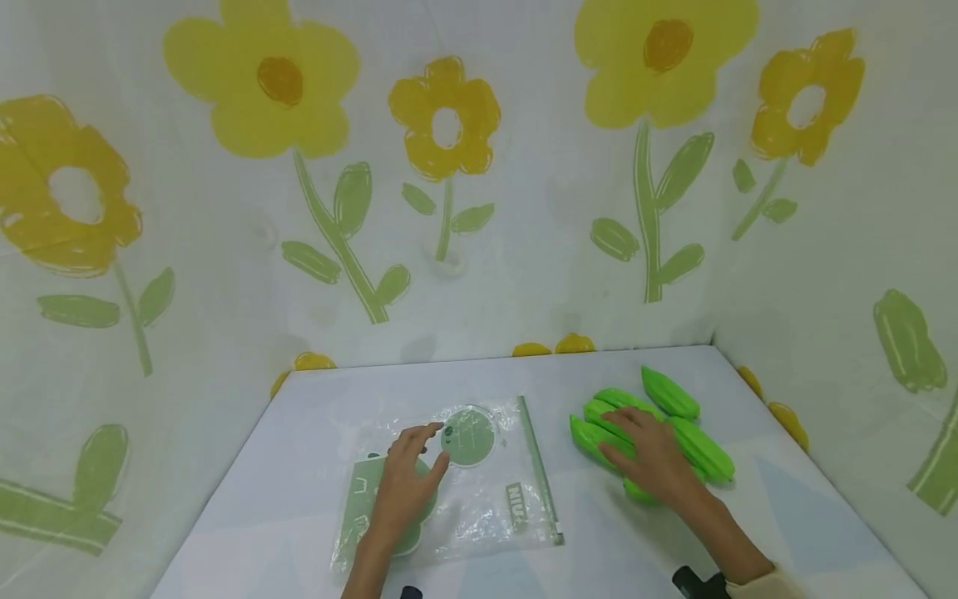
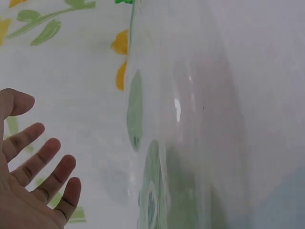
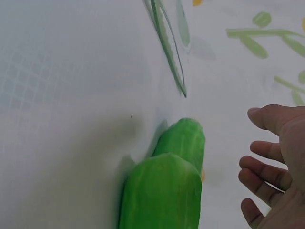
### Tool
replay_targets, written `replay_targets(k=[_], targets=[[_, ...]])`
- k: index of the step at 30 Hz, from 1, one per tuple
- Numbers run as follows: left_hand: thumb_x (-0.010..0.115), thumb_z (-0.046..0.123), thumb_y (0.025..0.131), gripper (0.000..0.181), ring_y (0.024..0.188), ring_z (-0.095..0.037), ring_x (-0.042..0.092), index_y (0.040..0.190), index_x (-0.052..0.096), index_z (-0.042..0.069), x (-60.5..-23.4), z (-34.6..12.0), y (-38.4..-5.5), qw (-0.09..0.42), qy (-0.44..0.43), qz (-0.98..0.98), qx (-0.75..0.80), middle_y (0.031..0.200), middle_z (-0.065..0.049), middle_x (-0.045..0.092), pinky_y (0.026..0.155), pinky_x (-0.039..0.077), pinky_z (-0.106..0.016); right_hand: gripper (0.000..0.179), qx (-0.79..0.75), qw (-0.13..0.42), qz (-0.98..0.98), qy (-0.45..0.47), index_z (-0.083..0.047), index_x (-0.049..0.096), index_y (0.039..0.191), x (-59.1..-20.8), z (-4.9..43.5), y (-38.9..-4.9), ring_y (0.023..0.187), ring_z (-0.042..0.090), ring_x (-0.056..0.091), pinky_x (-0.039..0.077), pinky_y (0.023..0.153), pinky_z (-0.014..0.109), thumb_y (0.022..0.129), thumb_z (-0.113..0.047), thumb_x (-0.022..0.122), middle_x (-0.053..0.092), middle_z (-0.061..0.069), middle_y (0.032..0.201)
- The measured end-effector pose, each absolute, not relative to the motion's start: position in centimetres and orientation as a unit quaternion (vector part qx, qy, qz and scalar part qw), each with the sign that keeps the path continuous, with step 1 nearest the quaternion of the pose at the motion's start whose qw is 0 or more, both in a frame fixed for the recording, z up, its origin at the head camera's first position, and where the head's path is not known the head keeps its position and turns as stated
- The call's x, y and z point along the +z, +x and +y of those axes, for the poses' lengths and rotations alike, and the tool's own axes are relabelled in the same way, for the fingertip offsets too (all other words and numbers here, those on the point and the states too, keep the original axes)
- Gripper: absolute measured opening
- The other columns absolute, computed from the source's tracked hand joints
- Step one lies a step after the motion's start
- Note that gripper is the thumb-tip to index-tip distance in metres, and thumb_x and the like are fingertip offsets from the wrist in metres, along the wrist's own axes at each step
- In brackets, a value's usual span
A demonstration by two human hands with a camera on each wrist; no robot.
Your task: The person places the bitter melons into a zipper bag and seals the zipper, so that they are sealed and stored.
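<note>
- I am watching the left hand (image 1: pixel 404 487) hovering over the clear plastic bag (image 1: pixel 490 507), its fingers spread and holding nothing; in the left wrist view I am seeing a gap between fingers and plastic.
- The bag is lying flat on the white table (image 1: pixel 247 499), left of the green ridged pieces, and its film is wrinkling and catching the light.
- I am making out a green strip (image 1: pixel 539 466) running along the bag's right edge, a green round print (image 1: pixel 470 437) near its far side, and larger green printing partly hiding under the left hand.
- I am finding the right hand (image 1: pixel 651 457) hanging above the cluster of green ridged pieces (image 1: pixel 703 453), fingers loosely extended and gripping nothing; the right wrist view is showing it apart from them.
- Most pieces are lying close together on the table's right half; one further green piece (image 1: pixel 669 393) is resting at the cluster's far side.
- A pale sleeve (image 1: pixel 759 584) is covering the right forearm, with a black device (image 1: pixel 699 582) sitting beside it.
- Behind the table, I am seeing white fabric (image 1: pixel 524 249) standing up, carrying printed yellow flowers.
</note>
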State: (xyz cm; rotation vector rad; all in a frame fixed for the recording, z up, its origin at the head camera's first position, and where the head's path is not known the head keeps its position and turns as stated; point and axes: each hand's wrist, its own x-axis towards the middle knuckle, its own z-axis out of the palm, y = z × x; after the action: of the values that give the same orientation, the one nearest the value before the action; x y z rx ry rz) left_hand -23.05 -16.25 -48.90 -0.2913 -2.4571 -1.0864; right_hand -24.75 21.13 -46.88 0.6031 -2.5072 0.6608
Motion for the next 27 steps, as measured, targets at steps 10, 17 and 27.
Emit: replay_targets(k=[10, 17, 27], targets=[[0.071, 0.020, 0.092, 0.042, 0.097, -0.024, 0.058, 0.134, 0.063, 0.020, -49.7, -14.3, -23.6, 0.200, -0.114, -0.872, -0.432, 0.119, -0.003, 0.061, 0.080, 0.047, -0.041, 0.043, 0.268, 0.248, -0.901, 0.234, -0.006, 0.068, 0.122, -47.9, 19.5, -25.2, 0.112, 0.037, 0.057, 0.039, 0.088, 0.059, 0.082, -0.014, 0.082, 0.063, 0.013, 0.117], [0.071, 0.020, 0.092, 0.042, 0.097, -0.028, 0.060, 0.133, 0.062, 0.023, -50.1, -12.8, -23.9, 0.186, -0.122, -0.862, -0.455, 0.115, -0.003, 0.063, 0.081, 0.048, -0.044, 0.040, 0.282, 0.246, -0.897, 0.236, -0.005, 0.069, 0.120, -48.2, 18.0, -25.6, 0.107, 0.032, 0.059, 0.047, 0.086, 0.052, 0.082, -0.011, 0.082, 0.063, 0.009, 0.113], [0.071, 0.022, 0.092, 0.041, 0.096, -0.024, 0.062, 0.132, 0.063, 0.025, -50.8, -11.8, -24.3, 0.171, -0.112, -0.855, -0.477, 0.114, -0.002, 0.064, 0.082, 0.049, -0.043, 0.037, 0.361, 0.137, -0.902, 0.190, -0.006, 0.068, 0.123, -49.1, 16.1, -25.8, 0.089, 0.016, 0.061, 0.054, 0.074, 0.030, 0.087, -0.010, 0.078, 0.062, 0.007, 0.112]])
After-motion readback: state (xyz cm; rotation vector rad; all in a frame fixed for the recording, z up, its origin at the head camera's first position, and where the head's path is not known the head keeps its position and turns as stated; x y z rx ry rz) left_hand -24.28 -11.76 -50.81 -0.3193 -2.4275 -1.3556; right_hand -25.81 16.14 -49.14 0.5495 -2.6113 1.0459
